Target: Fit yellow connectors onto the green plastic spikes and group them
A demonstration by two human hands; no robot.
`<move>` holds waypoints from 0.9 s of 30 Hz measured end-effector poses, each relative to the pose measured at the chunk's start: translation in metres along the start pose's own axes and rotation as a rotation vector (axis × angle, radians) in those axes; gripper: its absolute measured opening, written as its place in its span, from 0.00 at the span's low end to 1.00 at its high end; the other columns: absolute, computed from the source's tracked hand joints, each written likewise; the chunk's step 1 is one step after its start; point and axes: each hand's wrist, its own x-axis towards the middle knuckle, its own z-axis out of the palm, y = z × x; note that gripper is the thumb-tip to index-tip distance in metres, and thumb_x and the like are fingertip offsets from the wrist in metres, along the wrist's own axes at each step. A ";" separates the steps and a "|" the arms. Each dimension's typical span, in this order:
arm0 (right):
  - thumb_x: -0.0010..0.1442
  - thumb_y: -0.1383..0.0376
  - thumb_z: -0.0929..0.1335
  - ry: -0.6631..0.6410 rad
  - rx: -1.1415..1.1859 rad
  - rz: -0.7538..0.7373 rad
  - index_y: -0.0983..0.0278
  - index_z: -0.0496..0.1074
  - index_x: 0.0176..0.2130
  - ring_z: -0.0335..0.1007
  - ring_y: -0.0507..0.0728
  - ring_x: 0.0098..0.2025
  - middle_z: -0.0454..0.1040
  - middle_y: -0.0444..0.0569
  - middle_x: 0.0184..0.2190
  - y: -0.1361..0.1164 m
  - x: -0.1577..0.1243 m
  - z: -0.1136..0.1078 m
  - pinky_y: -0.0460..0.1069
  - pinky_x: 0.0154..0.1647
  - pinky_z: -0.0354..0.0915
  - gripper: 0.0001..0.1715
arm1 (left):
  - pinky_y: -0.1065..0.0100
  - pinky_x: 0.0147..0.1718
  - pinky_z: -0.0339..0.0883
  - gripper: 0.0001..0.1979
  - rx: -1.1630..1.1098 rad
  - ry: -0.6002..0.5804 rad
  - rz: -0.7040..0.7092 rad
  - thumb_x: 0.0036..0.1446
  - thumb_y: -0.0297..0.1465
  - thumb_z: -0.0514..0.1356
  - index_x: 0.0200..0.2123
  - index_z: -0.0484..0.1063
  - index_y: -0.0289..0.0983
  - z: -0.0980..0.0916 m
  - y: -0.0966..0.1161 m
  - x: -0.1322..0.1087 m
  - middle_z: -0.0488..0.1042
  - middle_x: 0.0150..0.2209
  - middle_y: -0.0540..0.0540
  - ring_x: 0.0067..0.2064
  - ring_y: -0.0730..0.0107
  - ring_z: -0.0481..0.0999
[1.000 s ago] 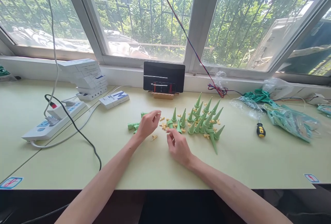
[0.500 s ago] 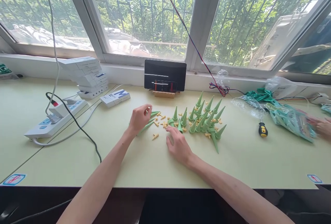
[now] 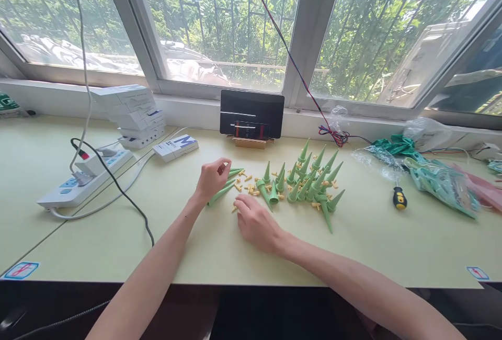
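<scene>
My left hand [image 3: 214, 179] is raised just over the table with thumb and forefinger curled into a pinch; whatever it holds, if anything, is too small to make out. Several green cones [image 3: 223, 192] lie on their sides beside and partly behind it. My right hand [image 3: 258, 223] rests low over the table, fingers bent and thumb apart from them. Its fingertips reach a small yellow T-shaped piece [image 3: 234, 209], partly covered. More yellow pieces [image 3: 250, 188] are scattered between the hands and the group of green cones [image 3: 308, 185], most standing upright, a few tipped over.
A tablet [image 3: 252, 112] with a phone before it stands by the window. At left are a power strip [image 3: 113, 165], cables, stacked white boxes [image 3: 131, 112] and a single box [image 3: 175, 147]. A screwdriver [image 3: 399, 199] and bags of green parts [image 3: 441, 185] lie at right.
My right hand has moved left and nearer, from the tipped cones to the lone yellow piece. My left hand stays put. Another person's hand at the far right has left view; pinkish plastic shows there.
</scene>
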 end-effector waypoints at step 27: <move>0.69 0.65 0.65 -0.272 -0.201 -0.180 0.65 0.67 0.41 0.67 0.59 0.42 0.70 0.53 0.39 -0.012 0.035 0.011 0.51 0.40 0.67 0.05 | 0.72 0.28 0.61 0.10 -0.020 0.017 -0.060 0.60 0.35 0.57 0.34 0.77 0.37 0.003 0.002 0.000 0.68 0.16 0.54 0.19 0.75 0.62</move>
